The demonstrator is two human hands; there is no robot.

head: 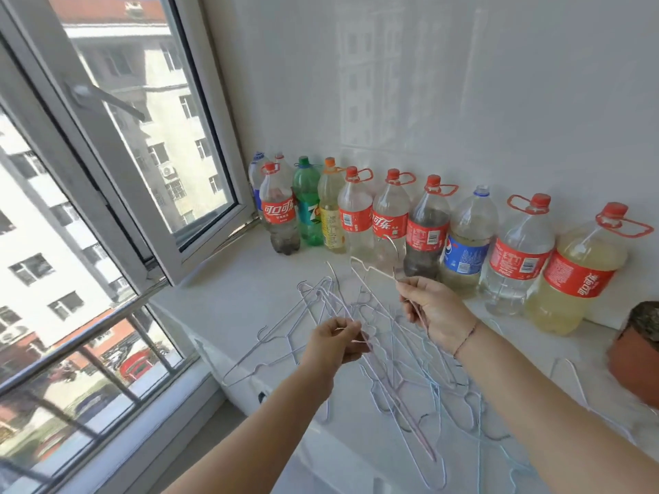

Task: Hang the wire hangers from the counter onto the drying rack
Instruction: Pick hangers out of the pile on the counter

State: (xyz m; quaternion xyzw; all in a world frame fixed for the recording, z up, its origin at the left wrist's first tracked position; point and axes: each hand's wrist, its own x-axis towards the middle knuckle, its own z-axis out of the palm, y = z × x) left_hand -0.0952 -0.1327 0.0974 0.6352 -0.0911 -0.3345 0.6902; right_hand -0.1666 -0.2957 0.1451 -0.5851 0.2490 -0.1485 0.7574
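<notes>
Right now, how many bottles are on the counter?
11 bottles: nine in a row along the wall, two more behind its left end by the window. Others may hide behind them.

Daylight through an open window point(149, 137) brightens the white tiled wall point(463, 83).

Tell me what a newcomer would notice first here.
A row of big plastic bottles lines the wall at the back of the counter. Before it sprawl tangled wire hangers; the right hand lifts a white hanger and the left hand pinches a wire in the tangle. An open window fills the left.
</notes>
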